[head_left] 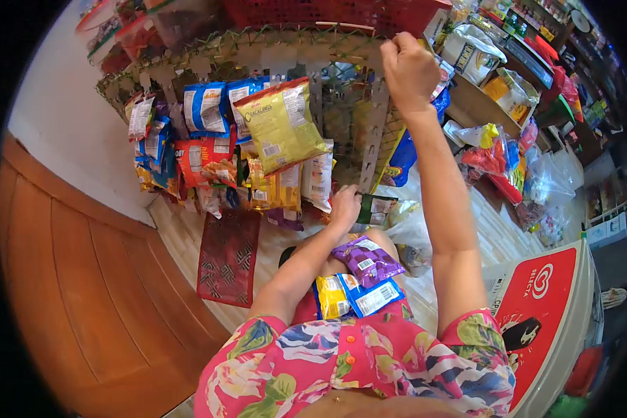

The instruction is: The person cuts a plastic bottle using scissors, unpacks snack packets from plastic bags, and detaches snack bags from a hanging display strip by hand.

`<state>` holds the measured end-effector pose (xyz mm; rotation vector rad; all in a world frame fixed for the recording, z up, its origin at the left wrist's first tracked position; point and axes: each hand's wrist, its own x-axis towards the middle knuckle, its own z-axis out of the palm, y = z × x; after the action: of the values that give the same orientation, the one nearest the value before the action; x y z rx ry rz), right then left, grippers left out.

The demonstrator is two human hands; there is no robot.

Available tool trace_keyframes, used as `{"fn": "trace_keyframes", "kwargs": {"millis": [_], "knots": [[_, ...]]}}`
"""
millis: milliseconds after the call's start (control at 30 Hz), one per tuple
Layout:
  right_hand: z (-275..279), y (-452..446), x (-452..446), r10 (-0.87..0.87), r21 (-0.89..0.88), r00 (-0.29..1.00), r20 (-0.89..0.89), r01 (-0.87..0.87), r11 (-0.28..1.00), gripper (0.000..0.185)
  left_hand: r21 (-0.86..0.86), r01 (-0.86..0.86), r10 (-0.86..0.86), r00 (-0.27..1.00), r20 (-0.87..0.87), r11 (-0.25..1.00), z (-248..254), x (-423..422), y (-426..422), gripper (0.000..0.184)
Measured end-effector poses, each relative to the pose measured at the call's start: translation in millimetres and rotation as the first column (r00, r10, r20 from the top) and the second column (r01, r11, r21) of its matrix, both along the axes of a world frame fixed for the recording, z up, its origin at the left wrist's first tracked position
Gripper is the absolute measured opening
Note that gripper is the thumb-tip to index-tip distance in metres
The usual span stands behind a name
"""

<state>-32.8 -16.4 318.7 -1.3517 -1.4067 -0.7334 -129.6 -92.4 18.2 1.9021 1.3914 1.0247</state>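
My right hand is raised, its fingers curled closed at the top right corner of a wire rack. What it pinches there is hidden. A pale, notched plastic hanging strip runs down from beside that hand. At the strip's lower end my left hand has its fingers closed on it. Snack packs hang left of the strip, with a yellow-green Cracklings bag in front. On my lap lie a purple snack pack and a blue and yellow pack.
A red plastic basket tops the rack. Left of me is a wooden door; a red-and-black mat lies on the floor. A red and white Selecta freezer stands at the right. Shelves and bagged goods fill the right side.
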Motion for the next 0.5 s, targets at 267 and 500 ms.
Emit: {"fn": "trace_keyframes", "kwargs": {"millis": [267,500], "knots": [[8,-12,4,-0.037,-0.05,0.999,0.02,0.038,0.998,0.017,0.014,-0.008,0.009,0.994,-0.109,1.0,-2,5,6,0.017],[-4,-5,2,-0.072,0.074,0.995,0.067,0.067,0.995,0.014,0.112,0.054,-0.034,0.984,-0.173,0.992,-4,2,4,0.012]]}}
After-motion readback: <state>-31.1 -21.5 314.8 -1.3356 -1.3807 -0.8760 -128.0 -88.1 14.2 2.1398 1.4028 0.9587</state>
